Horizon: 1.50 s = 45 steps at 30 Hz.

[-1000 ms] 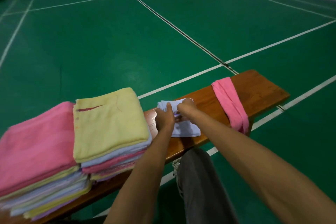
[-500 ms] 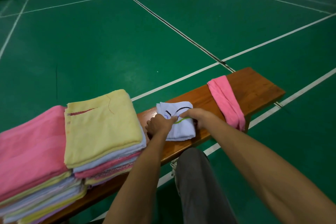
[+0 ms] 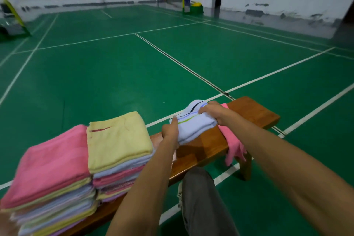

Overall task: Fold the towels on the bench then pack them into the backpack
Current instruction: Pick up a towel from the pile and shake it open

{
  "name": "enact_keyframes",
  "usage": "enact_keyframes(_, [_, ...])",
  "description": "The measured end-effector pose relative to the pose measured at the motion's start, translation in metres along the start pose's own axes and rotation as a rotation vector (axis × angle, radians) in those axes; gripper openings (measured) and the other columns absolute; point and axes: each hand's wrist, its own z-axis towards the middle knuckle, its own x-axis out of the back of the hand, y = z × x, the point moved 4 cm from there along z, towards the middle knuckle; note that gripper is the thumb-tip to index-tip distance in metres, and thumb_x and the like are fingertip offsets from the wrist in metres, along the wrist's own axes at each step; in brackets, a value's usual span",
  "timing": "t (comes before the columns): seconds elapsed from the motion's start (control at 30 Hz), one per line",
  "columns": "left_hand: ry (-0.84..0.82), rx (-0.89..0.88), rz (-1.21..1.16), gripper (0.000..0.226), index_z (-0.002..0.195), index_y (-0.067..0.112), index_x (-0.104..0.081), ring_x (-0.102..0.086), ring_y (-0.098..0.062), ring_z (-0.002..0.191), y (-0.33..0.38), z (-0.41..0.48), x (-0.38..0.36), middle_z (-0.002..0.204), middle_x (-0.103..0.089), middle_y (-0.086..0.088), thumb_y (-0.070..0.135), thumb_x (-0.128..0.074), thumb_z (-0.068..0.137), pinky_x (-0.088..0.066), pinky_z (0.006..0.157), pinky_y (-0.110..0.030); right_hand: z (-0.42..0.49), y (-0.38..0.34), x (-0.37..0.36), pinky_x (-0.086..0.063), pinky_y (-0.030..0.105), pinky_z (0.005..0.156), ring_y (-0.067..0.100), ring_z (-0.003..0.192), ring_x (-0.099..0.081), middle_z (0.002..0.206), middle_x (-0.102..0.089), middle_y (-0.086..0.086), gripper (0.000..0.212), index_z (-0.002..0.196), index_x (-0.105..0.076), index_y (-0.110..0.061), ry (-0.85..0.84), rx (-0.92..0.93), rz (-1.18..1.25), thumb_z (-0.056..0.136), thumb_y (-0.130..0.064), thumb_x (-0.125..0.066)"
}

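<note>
Folded white towel [image 3: 193,127] lifted just above the bench [image 3: 252,113]; left hand [image 3: 169,130] and right hand [image 3: 210,110] grip its ends, arms outstretched.

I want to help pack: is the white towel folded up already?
Folded: the white towel is a small thick bundle, gripped by the left hand and right hand.

A wooden bench [image 3: 206,145] stands on the green court floor [image 3: 115,74]. On its left part sit two stacks of folded towels side by side: one topped by a pink towel [image 3: 51,161], one by a yellow towel [image 3: 118,138]. Near the right end a pink towel [image 3: 232,145] drapes over the front edge.
</note>
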Motion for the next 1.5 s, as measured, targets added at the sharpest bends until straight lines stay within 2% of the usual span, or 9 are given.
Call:
enact_keyframes(0.4, [0.133, -0.48, -0.013, 0.029, 0.113, 0.004, -0.067, -0.065, -0.032, 0.103, 0.115, -0.052, 0.106, 0.115, -0.069, -0.016, 0.029, -0.06, 0.099, -0.051, 0.089, -0.036, -0.055, -0.105, -0.039, -0.048, 0.022, 0.045, 0.02, 0.057, -0.064, 0.092, -0.068, 0.021, 0.04, 0.124, -0.058, 0.008, 0.021, 0.174, 0.15, 0.088, -0.006, -0.067])
enact_keyframes(0.53, [0.191, -0.524, -0.057, 0.023, 0.114, 0.006, -0.062, -0.061, -0.027, 0.098, 0.118, -0.065, 0.164, 0.112, -0.065, -0.011, 0.024, -0.056, 0.101, -0.046, 0.083, -0.032, -0.076, -0.128, -0.086, -0.054, 0.028, 0.06, 0.025, 0.072, -0.066, 0.108, -0.07, 0.026, 0.033, 0.118, -0.063, 0.008, -0.05, 0.214, 0.146, 0.088, -0.006, -0.066])
enact_keyframes(0.7, [0.322, -0.55, -0.018, 0.012, 0.104, 0.011, -0.06, -0.063, -0.03, 0.103, 0.107, -0.074, 0.247, 0.109, -0.065, -0.011, 0.02, -0.055, 0.1, -0.047, 0.087, -0.034, -0.11, -0.145, -0.16, -0.045, 0.019, 0.044, 0.021, 0.06, -0.058, 0.076, -0.061, 0.015, 0.018, 0.109, -0.065, 0.004, -0.157, 0.242, 0.104, 0.091, 0.001, -0.061])
enact_keyframes(0.93, [0.539, -0.468, 0.275, 0.028, 0.116, 0.009, -0.061, -0.059, -0.033, 0.105, 0.063, -0.086, 0.372, 0.122, -0.064, -0.015, 0.031, -0.051, 0.101, -0.04, 0.083, -0.033, -0.136, -0.145, -0.286, -0.058, 0.048, 0.081, 0.029, 0.085, -0.066, 0.102, -0.068, 0.021, 0.026, 0.108, -0.064, 0.005, -0.318, 0.233, 0.065, 0.084, -0.005, -0.068])
enact_keyframes(1.07, [0.555, -0.365, 0.432, 0.034, 0.122, 0.01, -0.062, -0.06, -0.036, 0.115, 0.034, -0.085, 0.417, 0.129, -0.063, -0.017, 0.034, -0.054, 0.099, -0.044, 0.089, -0.035, -0.149, -0.133, -0.336, -0.06, 0.044, 0.083, 0.032, 0.099, -0.068, 0.112, -0.069, 0.019, 0.043, 0.106, -0.064, 0.0, -0.247, 0.28, -0.126, 0.07, -0.022, -0.074])
enact_keyframes(1.2, [0.452, -0.216, 0.645, 0.039, 0.126, 0.011, -0.06, -0.061, -0.035, 0.117, 0.001, -0.072, 0.425, 0.131, -0.064, -0.017, 0.029, -0.059, 0.091, -0.047, 0.092, -0.034, -0.163, -0.119, -0.349, -0.043, 0.029, 0.078, 0.033, 0.116, -0.06, 0.127, -0.061, 0.016, 0.047, 0.127, -0.055, -0.002, -0.151, 0.37, -0.426, 0.087, -0.023, -0.068])
enact_keyframes(1.33, [0.556, -0.178, 0.758, 0.051, 0.14, 0.004, -0.036, -0.051, -0.04, 0.128, 0.005, -0.081, 0.418, 0.141, -0.049, -0.023, 0.02, -0.051, 0.094, -0.043, 0.101, -0.043, -0.172, -0.138, -0.351, -0.039, 0.031, 0.073, 0.039, 0.109, -0.061, 0.123, -0.06, 0.021, 0.043, 0.126, -0.045, 0.002, -0.038, 0.607, -0.57, 0.089, -0.012, -0.062])
enact_keyframes(1.43, [0.658, -0.348, 1.019, 0.069, 0.154, 0.017, -0.023, -0.038, -0.038, 0.136, 0.018, -0.092, 0.408, 0.151, -0.035, -0.016, 0.022, -0.052, 0.091, -0.034, 0.11, -0.047, -0.187, -0.145, -0.358, -0.042, 0.038, 0.083, 0.039, 0.115, -0.053, 0.13, -0.048, 0.019, 0.04, 0.128, -0.044, -0.003, 0.076, 0.893, -0.823, 0.092, -0.012, -0.057])
enact_keyframes(1.5, [0.523, -0.528, 1.144, 0.06, 0.156, 0.028, -0.026, -0.028, -0.033, 0.146, 0.02, -0.086, 0.397, 0.161, -0.03, -0.008, 0.031, -0.043, 0.099, -0.024, 0.118, -0.051, -0.186, -0.137, -0.373, -0.038, 0.045, 0.103, 0.036, 0.129, -0.043, 0.143, -0.042, 0.017, 0.04, 0.133, -0.048, -0.008, 0.06, 0.999, -1.011, 0.097, -0.026, -0.052])
